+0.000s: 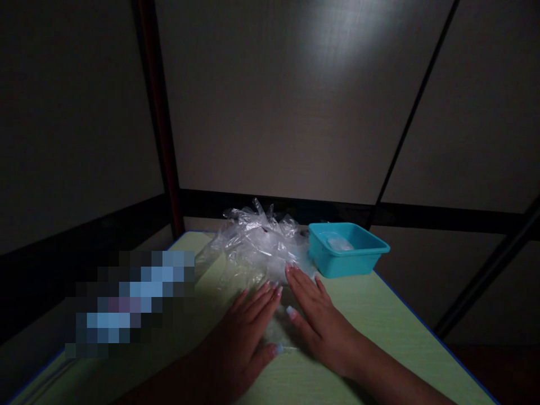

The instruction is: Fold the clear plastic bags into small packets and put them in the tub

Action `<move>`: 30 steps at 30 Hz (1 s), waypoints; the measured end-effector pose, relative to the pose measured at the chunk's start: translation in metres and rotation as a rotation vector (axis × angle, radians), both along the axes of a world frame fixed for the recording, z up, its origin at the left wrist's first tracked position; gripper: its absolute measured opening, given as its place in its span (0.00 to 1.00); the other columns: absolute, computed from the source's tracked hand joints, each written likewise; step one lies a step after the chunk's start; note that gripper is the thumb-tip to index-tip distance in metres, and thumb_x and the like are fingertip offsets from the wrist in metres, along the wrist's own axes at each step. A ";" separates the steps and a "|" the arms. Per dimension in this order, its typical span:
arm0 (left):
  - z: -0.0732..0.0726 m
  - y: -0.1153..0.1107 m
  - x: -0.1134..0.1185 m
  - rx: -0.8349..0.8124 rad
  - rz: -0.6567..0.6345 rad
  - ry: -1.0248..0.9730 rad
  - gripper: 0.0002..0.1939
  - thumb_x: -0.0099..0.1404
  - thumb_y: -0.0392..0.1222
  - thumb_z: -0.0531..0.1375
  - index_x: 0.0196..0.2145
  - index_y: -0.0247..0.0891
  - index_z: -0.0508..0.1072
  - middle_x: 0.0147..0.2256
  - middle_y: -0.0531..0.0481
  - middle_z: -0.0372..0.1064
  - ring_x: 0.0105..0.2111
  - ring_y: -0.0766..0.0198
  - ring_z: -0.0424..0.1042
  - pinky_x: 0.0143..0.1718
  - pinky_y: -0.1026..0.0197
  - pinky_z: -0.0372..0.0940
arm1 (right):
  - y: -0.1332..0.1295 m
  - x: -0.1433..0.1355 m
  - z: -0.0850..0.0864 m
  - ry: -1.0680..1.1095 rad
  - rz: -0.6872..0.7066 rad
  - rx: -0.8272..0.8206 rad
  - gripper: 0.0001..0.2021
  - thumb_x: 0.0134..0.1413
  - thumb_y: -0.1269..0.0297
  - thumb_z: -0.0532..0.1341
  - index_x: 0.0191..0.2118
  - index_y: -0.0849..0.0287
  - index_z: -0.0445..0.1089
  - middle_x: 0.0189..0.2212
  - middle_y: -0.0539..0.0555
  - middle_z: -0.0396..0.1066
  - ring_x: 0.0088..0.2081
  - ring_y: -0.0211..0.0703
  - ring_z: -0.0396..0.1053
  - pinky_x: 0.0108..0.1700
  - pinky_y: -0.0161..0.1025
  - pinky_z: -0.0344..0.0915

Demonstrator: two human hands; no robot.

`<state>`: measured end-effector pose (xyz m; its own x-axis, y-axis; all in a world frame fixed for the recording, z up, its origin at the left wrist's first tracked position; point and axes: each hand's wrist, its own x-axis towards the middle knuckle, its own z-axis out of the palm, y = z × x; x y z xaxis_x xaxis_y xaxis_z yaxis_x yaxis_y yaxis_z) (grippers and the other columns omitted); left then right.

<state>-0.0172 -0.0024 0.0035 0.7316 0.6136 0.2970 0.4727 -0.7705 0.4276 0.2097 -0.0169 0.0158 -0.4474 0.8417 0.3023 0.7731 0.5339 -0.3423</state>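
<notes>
Both hands lie flat with fingers spread, the left hand and the right hand pressing a clear plastic sheet on the green desk. It looks light, thin and slippery; its edges seem easiest to pinch.

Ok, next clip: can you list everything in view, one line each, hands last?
table: one, pale green with blue edge, fills the lower frame
plastic: one crumpled clear heap, far middle of the table
tub: one, teal, right of the plastic, something pale inside
blurred patch: one, pixelated, left side, contents cannot be told
left hand: flat, palm down on a clear sheet
right hand: flat, palm down, fingertips at the plastic
</notes>
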 end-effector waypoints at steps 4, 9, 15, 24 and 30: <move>-0.005 0.000 0.002 -0.020 0.207 0.179 0.32 0.69 0.45 0.50 0.66 0.35 0.48 0.66 0.43 0.39 0.65 0.49 0.41 0.62 0.41 0.41 | -0.003 -0.007 -0.007 -0.144 -0.003 -0.088 0.32 0.67 0.56 0.46 0.68 0.54 0.28 0.68 0.56 0.30 0.68 0.51 0.29 0.63 0.65 0.31; -0.009 0.004 0.000 -0.047 0.317 0.311 0.30 0.69 0.46 0.48 0.66 0.35 0.50 0.66 0.40 0.38 0.65 0.46 0.40 0.60 0.36 0.43 | 0.000 -0.009 -0.005 -0.202 -0.012 -0.144 0.32 0.66 0.56 0.46 0.68 0.54 0.29 0.68 0.55 0.29 0.68 0.50 0.29 0.63 0.65 0.30; -0.013 0.003 -0.003 -0.027 0.339 0.332 0.31 0.68 0.50 0.50 0.66 0.45 0.47 0.66 0.44 0.37 0.65 0.39 0.34 0.58 0.31 0.42 | 0.001 -0.008 -0.005 -0.198 -0.014 -0.205 0.31 0.66 0.53 0.46 0.68 0.55 0.33 0.67 0.58 0.32 0.67 0.54 0.33 0.62 0.68 0.30; -0.008 0.004 -0.008 -0.045 0.429 0.334 0.33 0.67 0.54 0.53 0.65 0.47 0.50 0.66 0.37 0.38 0.63 0.30 0.34 0.55 0.28 0.42 | 0.003 -0.003 -0.006 -0.194 -0.030 -0.223 0.33 0.65 0.52 0.47 0.68 0.55 0.31 0.67 0.56 0.30 0.67 0.54 0.30 0.62 0.68 0.29; -0.007 0.018 -0.011 0.082 0.372 0.251 0.29 0.67 0.50 0.54 0.64 0.52 0.54 0.66 0.41 0.38 0.65 0.37 0.33 0.56 0.29 0.42 | 0.009 0.006 0.000 -0.183 -0.086 -0.169 0.33 0.65 0.49 0.45 0.68 0.55 0.30 0.68 0.55 0.29 0.68 0.52 0.28 0.62 0.67 0.25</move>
